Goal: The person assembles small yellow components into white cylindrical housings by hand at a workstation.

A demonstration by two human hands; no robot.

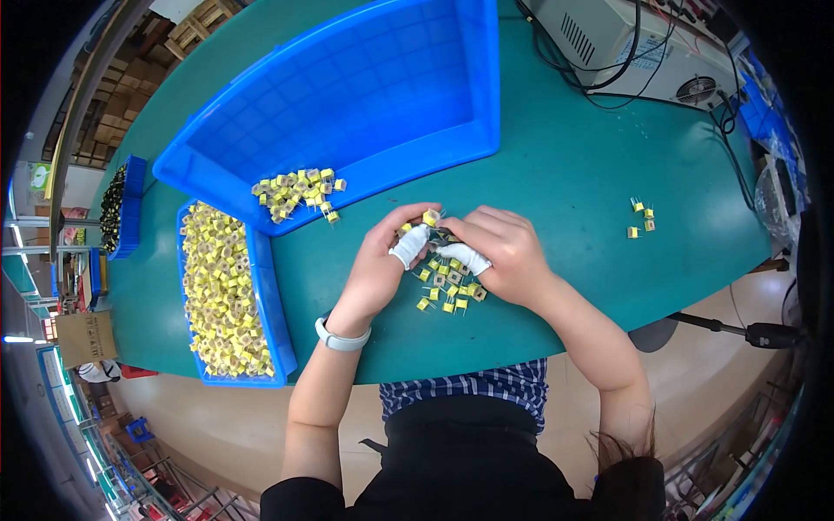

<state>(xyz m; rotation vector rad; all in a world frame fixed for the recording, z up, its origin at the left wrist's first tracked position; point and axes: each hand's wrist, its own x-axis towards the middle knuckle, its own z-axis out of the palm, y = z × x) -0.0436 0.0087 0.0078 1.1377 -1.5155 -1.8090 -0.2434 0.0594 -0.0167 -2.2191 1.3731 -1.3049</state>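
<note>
My left hand (388,248) is closed around small yellow-taped transformers with wire pins; one transformer (430,217) shows at its fingertips. My right hand (502,252) is closed beside it, fingers and thumb pinched on a small dark tool (444,236) whose kind I cannot make out. Both thumbs wear white coverings, and the fingertips of the two hands nearly meet. Below them, a loose pile of the same transformers (453,280) lies on the green tabletop (556,191), partly hidden by my right hand.
A large blue bin (347,95) lies tipped, with several transformers (297,191) at its lower edge. To the left stands a blue tray (280,334) full of transformers, then a small blue bin (133,204) of dark parts. A grey instrument (625,48) with cables is at the back right; several transformers (649,224) lie apart.
</note>
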